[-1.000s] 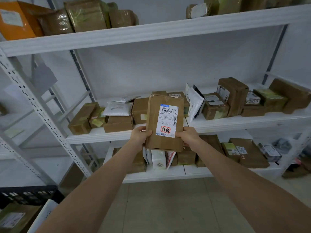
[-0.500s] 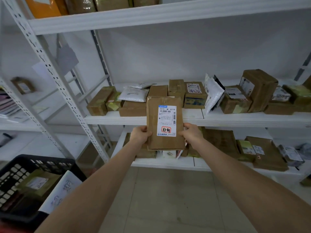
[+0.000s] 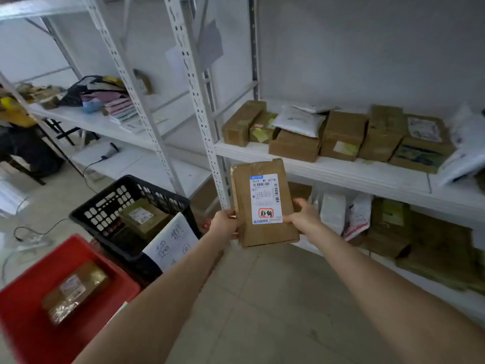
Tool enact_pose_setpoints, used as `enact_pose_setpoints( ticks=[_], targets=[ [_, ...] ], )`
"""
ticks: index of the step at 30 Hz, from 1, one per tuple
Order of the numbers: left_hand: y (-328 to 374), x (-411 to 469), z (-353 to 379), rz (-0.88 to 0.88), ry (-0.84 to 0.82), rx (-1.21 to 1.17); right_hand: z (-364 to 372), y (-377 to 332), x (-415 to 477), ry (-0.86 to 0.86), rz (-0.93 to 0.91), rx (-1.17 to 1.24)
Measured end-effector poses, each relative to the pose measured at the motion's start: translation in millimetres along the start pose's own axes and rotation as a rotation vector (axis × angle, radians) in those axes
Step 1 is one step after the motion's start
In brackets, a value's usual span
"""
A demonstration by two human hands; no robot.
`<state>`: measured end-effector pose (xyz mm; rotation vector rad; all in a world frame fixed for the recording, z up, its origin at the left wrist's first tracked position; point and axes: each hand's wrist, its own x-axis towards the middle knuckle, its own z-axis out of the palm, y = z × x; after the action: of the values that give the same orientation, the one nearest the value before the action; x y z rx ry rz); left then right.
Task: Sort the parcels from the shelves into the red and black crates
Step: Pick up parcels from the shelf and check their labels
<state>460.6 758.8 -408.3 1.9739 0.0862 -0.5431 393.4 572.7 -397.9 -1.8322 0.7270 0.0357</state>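
Parcel [image 3: 263,203] in firm grip between left hand [image 3: 225,225] and right hand [image 3: 304,219]

red crate [image 3: 26,327] clipped by left and bottom edges, brown parcel [image 3: 74,290] in it blurred with label unreadable, black crate [image 3: 105,206] near corner behind paper sign [image 3: 170,240], held parcel [image 3: 244,195] fine print too small, fingers of left hand [image 3: 224,224] and right hand [image 3: 301,216] mostly behind it, lower-shelf parcels [image 3: 433,248] smeared
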Motion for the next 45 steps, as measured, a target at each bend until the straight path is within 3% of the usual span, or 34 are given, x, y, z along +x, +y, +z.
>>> enact_pose_setpoints(
  ticks=[17,24,33,39,45],
  targets=[
    [-152.9,81.7,-268.8,-0.279,0.295,-0.237,321.4,-93.4,56.6,-0.414,-0.013,-0.105],
    [-195.0,114.0,-322.8,-0.367,0.398,-0.32,413.8,-114.1,97.6,-0.53,0.009,-0.241],
    [-243.0,181.2,-396.6,-0.529,0.572,-0.291,538.4,-149.6,157.5,-0.751,0.038,-0.24],
    [-260.3,204.4,-430.6,-0.557,0.684,-0.273,600.0,-164.6,176.9,-0.809,0.029,-0.278],
    [-265.5,249.2,-464.7,-0.507,0.684,-0.061,643.9,-164.9,201.4,-0.776,0.056,-0.283]
  ],
)
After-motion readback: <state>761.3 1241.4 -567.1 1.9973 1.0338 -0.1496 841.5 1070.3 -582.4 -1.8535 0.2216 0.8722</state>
